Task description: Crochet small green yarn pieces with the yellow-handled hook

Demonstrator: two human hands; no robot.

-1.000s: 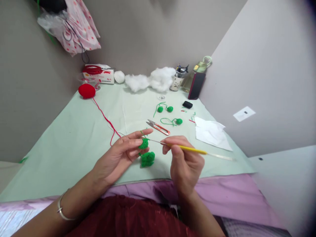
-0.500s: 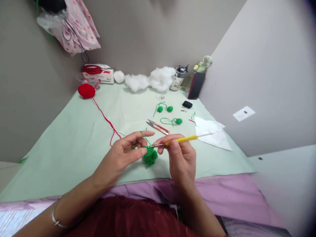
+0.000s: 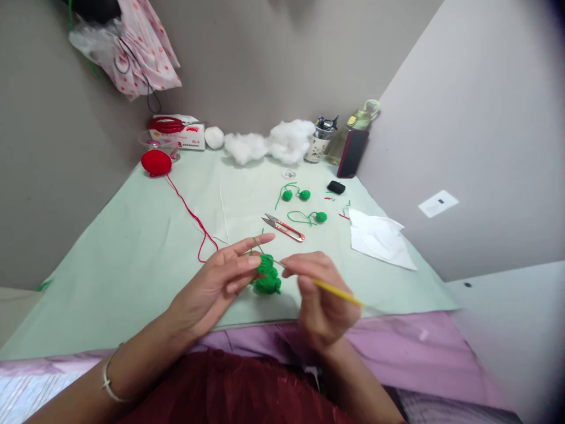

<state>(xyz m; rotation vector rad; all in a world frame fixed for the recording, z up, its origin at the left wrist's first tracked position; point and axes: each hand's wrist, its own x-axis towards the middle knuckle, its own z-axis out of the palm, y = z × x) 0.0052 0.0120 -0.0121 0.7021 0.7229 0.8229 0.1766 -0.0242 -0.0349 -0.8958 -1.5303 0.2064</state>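
Note:
Between the thumb and fingers of my left hand (image 3: pixel 220 271) is a green crochet piece (image 3: pixel 268 281), a small lumpy shape. A strand of green yarn (image 3: pixel 259 244) runs over my raised left index finger. My right hand (image 3: pixel 324 294) grips a crochet hook (image 3: pixel 338 291) by its yellow handle. The hook's metal tip meets the top edge of the green piece; whether it sits inside a stitch I cannot tell. Just beyond my hands lie orange-handled thread snips (image 3: pixel 285 228), blades pointing left.
Small green crocheted balls (image 3: pixel 304 195) with yarn tails lie beyond the snips. White paper (image 3: pixel 379 238) is at right. A red yarn ball (image 3: pixel 156 163) trails its strand toward my left hand. White stuffing (image 3: pixel 289 141), a pen cup (image 3: pixel 316 146) and a phone (image 3: pixel 352 153) stand along the back.
My right hand has turned, swinging the hook's handle end down toward me. My left fingers have shifted on the green piece, which has turned to show more of its side.

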